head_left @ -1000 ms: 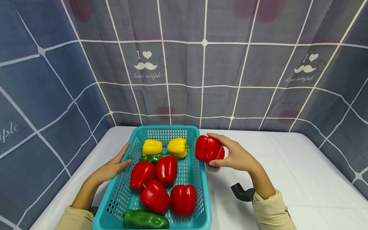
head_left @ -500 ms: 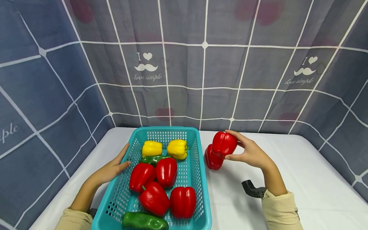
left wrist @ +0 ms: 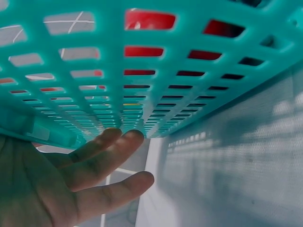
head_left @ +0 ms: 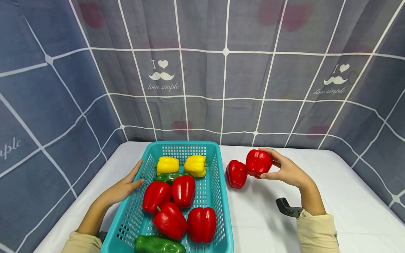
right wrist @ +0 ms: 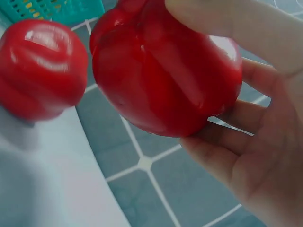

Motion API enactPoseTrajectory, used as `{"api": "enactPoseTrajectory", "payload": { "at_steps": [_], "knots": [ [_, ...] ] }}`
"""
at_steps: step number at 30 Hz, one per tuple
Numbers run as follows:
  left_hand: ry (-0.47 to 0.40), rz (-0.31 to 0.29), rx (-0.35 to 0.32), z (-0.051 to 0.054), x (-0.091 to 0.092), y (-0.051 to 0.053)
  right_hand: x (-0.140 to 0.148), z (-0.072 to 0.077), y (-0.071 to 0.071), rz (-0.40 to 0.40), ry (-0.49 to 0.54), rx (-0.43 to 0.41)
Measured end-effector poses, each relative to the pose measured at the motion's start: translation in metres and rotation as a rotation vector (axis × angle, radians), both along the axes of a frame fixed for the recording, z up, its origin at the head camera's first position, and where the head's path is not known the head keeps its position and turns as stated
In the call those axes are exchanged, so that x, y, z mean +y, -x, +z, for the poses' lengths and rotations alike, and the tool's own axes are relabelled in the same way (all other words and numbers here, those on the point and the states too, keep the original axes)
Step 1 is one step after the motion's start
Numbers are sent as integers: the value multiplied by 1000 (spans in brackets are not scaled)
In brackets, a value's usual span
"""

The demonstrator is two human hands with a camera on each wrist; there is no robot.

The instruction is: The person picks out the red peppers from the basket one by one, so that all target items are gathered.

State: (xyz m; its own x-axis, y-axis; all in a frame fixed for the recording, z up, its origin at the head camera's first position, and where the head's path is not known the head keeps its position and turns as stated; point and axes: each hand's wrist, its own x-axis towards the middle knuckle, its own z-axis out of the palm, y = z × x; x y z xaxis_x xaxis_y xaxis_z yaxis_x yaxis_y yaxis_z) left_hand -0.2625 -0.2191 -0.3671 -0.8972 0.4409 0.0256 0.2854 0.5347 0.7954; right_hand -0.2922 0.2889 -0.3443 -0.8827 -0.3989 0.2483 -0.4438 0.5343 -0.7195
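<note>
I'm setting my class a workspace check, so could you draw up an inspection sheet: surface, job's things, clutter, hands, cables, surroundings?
Surface: white tabletop.
Job's things: turquoise basket holding, in view, two yellow peppers, two green peppers and four red peppers; a loose red pepper lies right of it.
Clutter: nothing seen.
Hands: left hand rests at the basket's left edge; right hand grips another red pepper.
Cables: nothing seen.
Surroundings: grey-blue sheet with white grid lines behind and at both sides.
</note>
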Motion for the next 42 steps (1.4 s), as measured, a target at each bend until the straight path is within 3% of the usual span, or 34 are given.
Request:
{"api": "enactPoseTrajectory", "payload": {
  "at_steps": [12, 18, 25, 42],
  "knots": [
    [-8, 5, -17, -7, 1, 0, 23, -25, 10, 13, 47, -99],
    [-17, -4, -21, -6, 0, 0, 27, -35, 15, 17, 26, -99],
    [-11, -10, 1, -2, -1, 2, 28, -41, 18, -23, 10, -114],
    [-31, -5, -30, -5, -3, 5, 27, -51, 26, 5, 8, -202]
  ]
}}
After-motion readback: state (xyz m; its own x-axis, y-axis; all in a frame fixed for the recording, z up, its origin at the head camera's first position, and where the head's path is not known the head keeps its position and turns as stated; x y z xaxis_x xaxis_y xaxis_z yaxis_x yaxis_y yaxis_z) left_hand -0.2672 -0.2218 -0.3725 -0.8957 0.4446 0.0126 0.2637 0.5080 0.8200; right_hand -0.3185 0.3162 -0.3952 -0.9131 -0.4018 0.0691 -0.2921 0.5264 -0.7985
